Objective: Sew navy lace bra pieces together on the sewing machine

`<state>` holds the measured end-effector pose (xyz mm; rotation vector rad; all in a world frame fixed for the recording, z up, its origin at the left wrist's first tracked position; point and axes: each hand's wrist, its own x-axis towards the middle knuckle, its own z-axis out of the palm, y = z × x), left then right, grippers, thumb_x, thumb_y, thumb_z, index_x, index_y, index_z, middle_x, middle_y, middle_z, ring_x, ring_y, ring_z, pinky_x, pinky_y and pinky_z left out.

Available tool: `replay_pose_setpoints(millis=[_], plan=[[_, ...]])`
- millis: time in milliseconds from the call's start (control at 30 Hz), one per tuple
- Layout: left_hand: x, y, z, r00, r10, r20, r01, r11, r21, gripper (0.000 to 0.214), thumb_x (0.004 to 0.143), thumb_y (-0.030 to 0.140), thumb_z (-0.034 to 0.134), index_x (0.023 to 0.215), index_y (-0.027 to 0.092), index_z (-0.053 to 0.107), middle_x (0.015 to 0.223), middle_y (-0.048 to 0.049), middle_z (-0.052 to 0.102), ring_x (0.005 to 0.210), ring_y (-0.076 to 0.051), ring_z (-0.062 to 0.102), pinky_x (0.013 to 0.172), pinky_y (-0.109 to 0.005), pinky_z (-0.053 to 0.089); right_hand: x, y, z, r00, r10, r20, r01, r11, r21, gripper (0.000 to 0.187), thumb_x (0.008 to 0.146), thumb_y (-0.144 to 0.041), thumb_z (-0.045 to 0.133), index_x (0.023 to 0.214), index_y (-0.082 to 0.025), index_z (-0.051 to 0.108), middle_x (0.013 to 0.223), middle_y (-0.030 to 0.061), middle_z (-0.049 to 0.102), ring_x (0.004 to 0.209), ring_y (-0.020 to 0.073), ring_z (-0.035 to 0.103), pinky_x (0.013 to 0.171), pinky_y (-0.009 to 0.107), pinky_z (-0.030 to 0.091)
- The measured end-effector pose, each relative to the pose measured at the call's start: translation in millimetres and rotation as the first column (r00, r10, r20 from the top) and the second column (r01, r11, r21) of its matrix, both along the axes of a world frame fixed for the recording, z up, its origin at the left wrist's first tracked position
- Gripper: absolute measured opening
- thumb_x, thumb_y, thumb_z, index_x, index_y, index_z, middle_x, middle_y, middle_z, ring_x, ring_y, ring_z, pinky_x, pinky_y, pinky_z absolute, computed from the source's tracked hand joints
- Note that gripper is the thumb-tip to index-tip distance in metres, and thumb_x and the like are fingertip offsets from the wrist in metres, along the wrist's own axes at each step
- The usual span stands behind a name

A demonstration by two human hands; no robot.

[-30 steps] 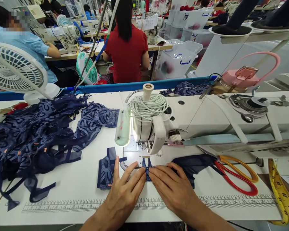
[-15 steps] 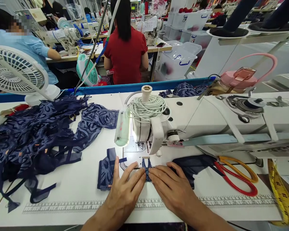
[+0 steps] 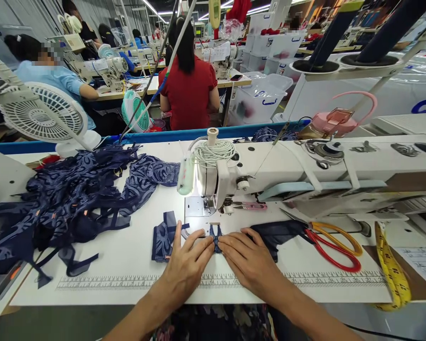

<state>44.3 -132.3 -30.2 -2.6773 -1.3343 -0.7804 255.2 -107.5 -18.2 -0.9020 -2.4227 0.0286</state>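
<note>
Nearest: a black-marked ruler scale (image 3: 223,281) is being partly covered by the forearms. Just beyond, a small navy-blue patterned lace piece (image 3: 216,246) is being pressed to the white tabletop (image 3: 128,267) between the fingertips of the left hand (image 3: 190,260) and right hand (image 3: 246,255); both are being held equally close. Backs are being shown, thumbs hidden; whether the lace is also being pinched cannot be told. Its long axis is being pointed away from the body, two narrow strips leading. Farther on, slightly left of that axis and apart, a metal presser foot (image 3: 209,205) is being lit beneath the white sewing machine (image 3: 213,182).
</note>
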Motion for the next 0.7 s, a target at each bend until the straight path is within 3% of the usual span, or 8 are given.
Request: replay_pose_setpoints(millis=[133,200,267,333,433,700], plan=[[2,-3,7.9,1.0,0.022,-0.019,-0.022,1.0,-0.006,0.034,0.094,0.004,0.041,0.121,0.019,0.058,0.121,-0.0054,0.066,0.12,-0.024,0.052,0.114,-0.061,0.02,-1,-1,2.8,1.0,0.007,-0.004,-0.007,1.0,0.013,0.022,0.094,-0.011,0.051,0.11,-0.017,0.065,0.109,0.005,0.071,0.1,0.0198,0.061,0.099,0.044,0.036],[6,-4,13.7,0.988,0.155,0.007,-0.155,0.987,-0.046,0.025,0.095,0.013,0.047,0.117,0.016,0.057,0.112,-0.0084,0.066,0.108,-0.025,0.056,0.101,-0.052,0.038,-1,-1,4.6,1.0,0.018,-0.002,-0.018,1.0,0.017,0.022,0.094,-0.011,0.051,0.11,-0.017,0.064,0.109,0.0056,0.07,0.1,0.0199,0.06,0.097,0.042,0.037],[12,-5,18.5,0.948,0.318,0.018,-0.314,0.941,-0.128,0.016,0.093,0.024,0.055,0.106,0.015,0.059,0.098,-0.0088,0.064,0.092,-0.025,0.056,0.082,-0.044,0.045,0,-1,6.4,0.999,0.032,0.002,-0.032,0.999,0.011,0.021,0.094,-0.011,0.051,0.109,-0.017,0.064,0.108,0.0063,0.07,0.099,0.0199,0.059,0.094,0.041,0.039],[18,-4,20.8,0.92,0.392,0.015,-0.379,0.897,-0.228,0.009,0.091,0.027,0.059,0.092,0.018,0.058,0.089,-0.0063,0.061,0.084,-0.024,0.053,0.072,-0.039,0.043,0,-1,8.0,0.999,0.036,0.009,-0.036,0.999,0.004,0.021,0.094,-0.012,0.05,0.109,-0.017,0.064,0.106,0.0068,0.069,0.097,0.0197,0.059,0.091,0.04,0.04],[24,-1,20.2,0.925,0.376,0.052,-0.341,0.883,-0.322,0.009,0.09,0.019,0.057,0.082,0.019,0.055,0.086,-0.0033,0.057,0.082,-0.022,0.05,0.071,-0.036,0.038,0,-3,9.2,1.0,0.025,0.014,-0.025,1.0,0.01,0.022,0.095,-0.013,0.049,0.109,-0.018,0.064,0.103,0.0074,0.069,0.095,0.0195,0.059,0.087,0.038,0.041],[23,-9,17.9,0.928,0.354,0.116,-0.317,0.913,-0.257,0.009,0.091,0.015,0.056,0.084,0.019,0.053,0.086,-0.002,0.057,0.084,-0.02,0.05,0.075,-0.035,0.036,1,-5,8.5,0.999,0.02,0.041,-0.022,0.999,0.046,0.021,0.095,-0.014,0.048,0.108,-0.018,0.065,0.1,0.0076,0.067,0.093,0.0192,0.059,0.082,0.034,0.042]])
